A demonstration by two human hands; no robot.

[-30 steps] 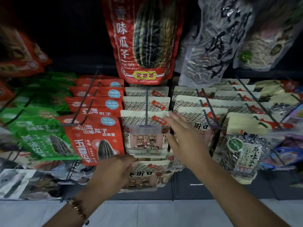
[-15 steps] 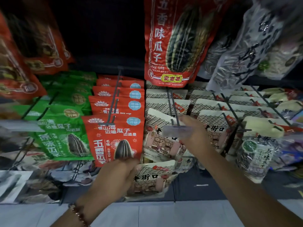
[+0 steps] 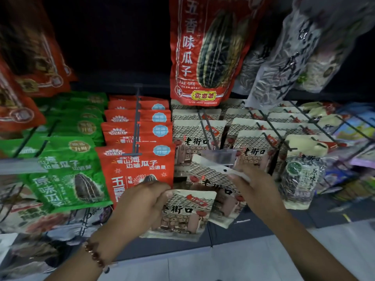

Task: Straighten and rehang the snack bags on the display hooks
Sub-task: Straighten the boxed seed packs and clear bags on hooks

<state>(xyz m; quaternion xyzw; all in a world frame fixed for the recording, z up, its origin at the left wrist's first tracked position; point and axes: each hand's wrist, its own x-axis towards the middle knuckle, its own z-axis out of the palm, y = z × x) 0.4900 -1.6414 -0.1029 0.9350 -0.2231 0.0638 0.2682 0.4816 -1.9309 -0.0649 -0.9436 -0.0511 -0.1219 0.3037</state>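
My left hand (image 3: 140,205) grips the top left corner of a beige snack bag (image 3: 182,216) printed with a tiled-roof street scene, held below the display. My right hand (image 3: 253,187) pinches the white top edge of a second, tilted beige bag (image 3: 211,181), just under the clear price tag at the tip of a hook (image 3: 209,128). More beige bags (image 3: 194,130) hang in a row on that hook behind it.
Red seed bags (image 3: 136,165) hang on the hook to the left, green bags (image 3: 65,173) further left. A large red bag (image 3: 205,49) hangs above. Beige bags (image 3: 257,147) and a clear seed bag (image 3: 300,179) fill hooks at right. Pale floor lies below.
My right hand has come down from the hook tip with a beige bag pulled off and tilted. My left hand has risen, its bag now in fuller view. The view has shifted left.
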